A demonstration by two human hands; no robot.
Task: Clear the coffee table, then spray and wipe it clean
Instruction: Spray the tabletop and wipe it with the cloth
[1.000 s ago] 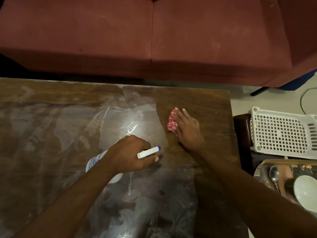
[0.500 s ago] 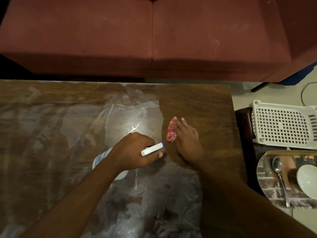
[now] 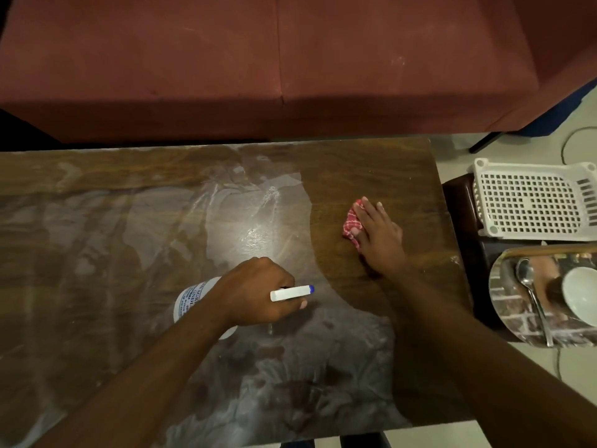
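- Two hands are seen over the bench (image 3: 97, 253). The left hand (image 3: 258, 292) is curled round the neck of a spray bottle (image 3: 190, 299), whose white nozzle (image 3: 290, 293) is aimed rightward. The right hand (image 3: 379, 240) is laid flat, fingers straight, on a red checked cloth (image 3: 352, 223) near the bench's right end.
- The cloth is judged soft and light (probably damp too). It is best worked under a flat palm, or pinched at a fold if it must be lifted.
- The spray bottle is judged to be light, stiff plastic, likely slick where wet. The neck below the trigger is the sure place for a hold.
- The bench top is dark wood grain. A wet, streaky film is spread over its left and middle, while the patch around the cloth looks matt and wiped.
- A red sofa (image 3: 290, 59) is seen beyond the bench. To the right, off the bench, a white basket (image 3: 529, 202) and a tray (image 3: 504, 305) carrying a spoon (image 3: 529, 292) and a bowl (image 3: 581, 295) are set, with pale floor (image 3: 420, 436) around them.
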